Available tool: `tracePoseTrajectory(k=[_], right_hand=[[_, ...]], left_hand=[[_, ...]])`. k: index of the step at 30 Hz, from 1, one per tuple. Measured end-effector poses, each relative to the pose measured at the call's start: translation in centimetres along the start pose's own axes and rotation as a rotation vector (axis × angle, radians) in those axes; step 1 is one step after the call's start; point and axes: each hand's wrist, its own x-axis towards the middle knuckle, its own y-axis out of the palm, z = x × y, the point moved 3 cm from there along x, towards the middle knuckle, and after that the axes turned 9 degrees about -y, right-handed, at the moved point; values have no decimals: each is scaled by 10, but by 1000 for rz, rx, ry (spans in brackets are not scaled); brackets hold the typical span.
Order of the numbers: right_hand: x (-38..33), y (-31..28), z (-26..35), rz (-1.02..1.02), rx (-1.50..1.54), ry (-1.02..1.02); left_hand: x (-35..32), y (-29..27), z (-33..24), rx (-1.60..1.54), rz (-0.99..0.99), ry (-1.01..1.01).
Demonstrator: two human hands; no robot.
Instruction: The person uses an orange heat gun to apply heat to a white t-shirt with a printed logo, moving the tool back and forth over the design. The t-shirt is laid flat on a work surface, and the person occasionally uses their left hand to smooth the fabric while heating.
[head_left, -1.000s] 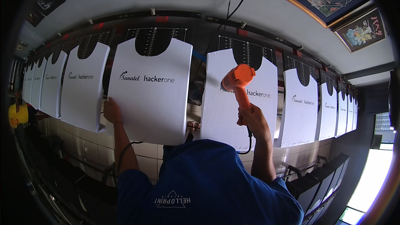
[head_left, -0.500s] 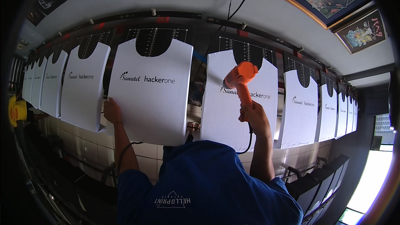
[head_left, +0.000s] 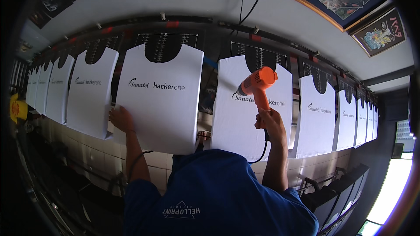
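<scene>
Leftward, the right hand [head_left: 272, 124] aims an orange heat gun [head_left: 260, 84].

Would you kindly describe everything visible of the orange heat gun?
The orange heat gun has a plastic-looking body, a round rear and dark side vents. Its dark nozzle points left and downward; its handle slants into the right hand's grip, and a black cord trails below. It appears held above a white shirt, partly hiding its print.
</scene>
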Motion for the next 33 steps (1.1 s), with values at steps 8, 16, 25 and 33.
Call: tracePoseTrajectory(k=[8, 16, 25, 33], right_hand=[[1, -1, 5, 46, 39, 1], [-9, 3, -5, 56, 91, 44], [-62, 159, 8, 297, 230, 129], [-34, 349, 26, 339, 328, 176]], left_hand=[[-38, -13, -20, -41, 93, 60], [-23, -43, 60, -3, 168, -30], [145, 14, 191, -56, 95, -163], [236, 73, 209, 160, 97, 30]])
